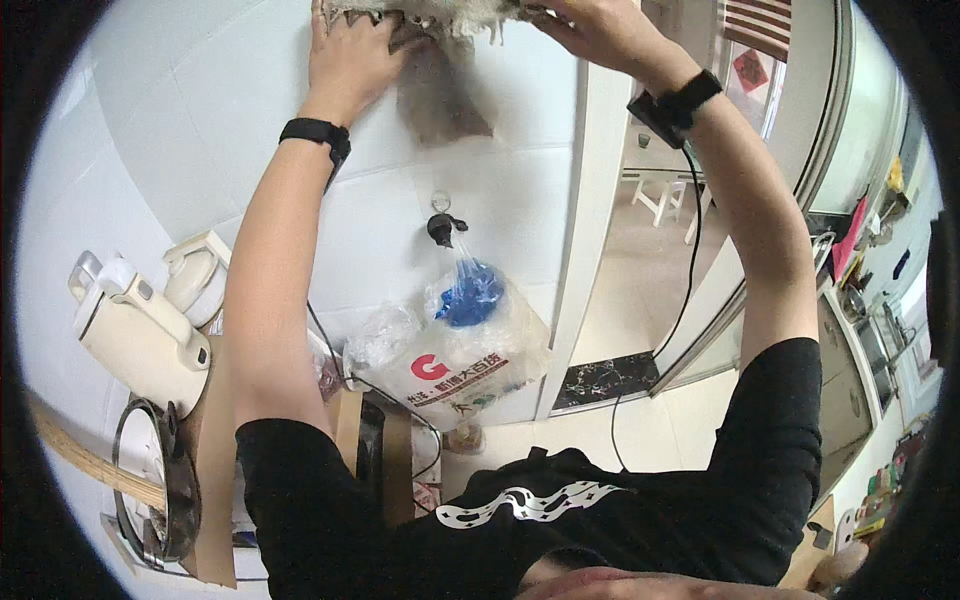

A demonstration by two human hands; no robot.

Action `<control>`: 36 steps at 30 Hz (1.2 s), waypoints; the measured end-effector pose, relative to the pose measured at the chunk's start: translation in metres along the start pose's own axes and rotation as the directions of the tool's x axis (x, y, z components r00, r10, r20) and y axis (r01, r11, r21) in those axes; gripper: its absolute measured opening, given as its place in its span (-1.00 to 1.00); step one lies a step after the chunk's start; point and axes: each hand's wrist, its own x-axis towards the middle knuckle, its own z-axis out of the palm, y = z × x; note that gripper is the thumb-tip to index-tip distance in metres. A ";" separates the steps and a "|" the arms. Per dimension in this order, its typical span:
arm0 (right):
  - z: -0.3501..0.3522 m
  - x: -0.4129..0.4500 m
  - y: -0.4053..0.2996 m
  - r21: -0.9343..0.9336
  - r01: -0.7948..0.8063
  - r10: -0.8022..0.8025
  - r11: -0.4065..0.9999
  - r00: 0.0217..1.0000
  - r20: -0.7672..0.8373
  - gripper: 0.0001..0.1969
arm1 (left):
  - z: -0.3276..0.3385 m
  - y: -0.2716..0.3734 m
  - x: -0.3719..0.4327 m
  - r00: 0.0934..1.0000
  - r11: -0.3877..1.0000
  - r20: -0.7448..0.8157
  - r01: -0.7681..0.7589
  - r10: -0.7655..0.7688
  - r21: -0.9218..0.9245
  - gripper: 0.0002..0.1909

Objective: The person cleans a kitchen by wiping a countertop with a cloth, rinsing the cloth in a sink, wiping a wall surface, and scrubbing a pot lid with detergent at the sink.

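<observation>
At the top edge of the head view, a shaggy grey cloth (469, 13), perhaps a mop pad, is stretched between my two hands in front of a white tiled wall (517, 97). My left hand (352, 67) grips its left part, the fingers partly sunk in the fabric. Its right end is held by my right hand (611, 34), whose fingertips are partly cut off by the frame. Frayed strands dangle from the cloth's lower edge. Below it a dark brownish patch (446, 97) shows against the tiles; whether it is fabric or shadow I cannot tell.
A black wall hook (446, 227) carries plastic bags (480, 375), one with blue plastic inside. To the left stand a cream blender-like appliance (142, 345) and a round black-rimmed pan or lid (176, 487). A doorway (630, 262) opens at right. A black cable (696, 247) hangs from my right wrist.
</observation>
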 end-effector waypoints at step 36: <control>0.047 -0.009 -0.112 0.825 -0.407 0.465 -0.391 0.687 0.559 -0.81 | -0.020 0.032 -0.071 0.974 0.861 -0.207 -0.182 0.091 -0.475 -0.68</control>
